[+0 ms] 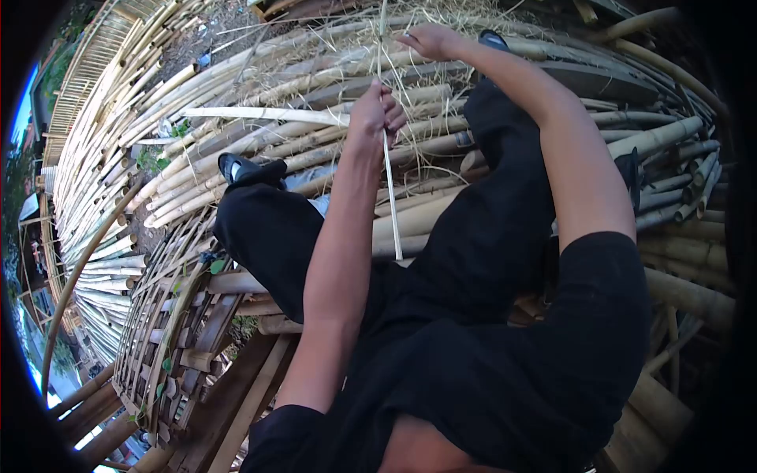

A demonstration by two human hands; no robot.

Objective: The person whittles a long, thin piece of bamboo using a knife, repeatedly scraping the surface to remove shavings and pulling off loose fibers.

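clenched, the left hand (pixel 377 114) grips a slender, pale bamboo strip (pixel 392 197) that stretches straight between the spread legs (pixel 264 236); the right hand (pixel 434 42) is just beside its upper part, whether pinching anything i cannot tell; wispy, curling shavings (pixel 418 75) litter smooth, round poles (pixel 662 138).

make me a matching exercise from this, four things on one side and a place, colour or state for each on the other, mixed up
1. left hand
2. right hand
3. trousers
4. woven slats

A. toward the lower left of the picture
B. nearest the picture's top edge
C. closed around a thin pale strip
D. black

Pairs: 1-C, 2-B, 3-D, 4-A
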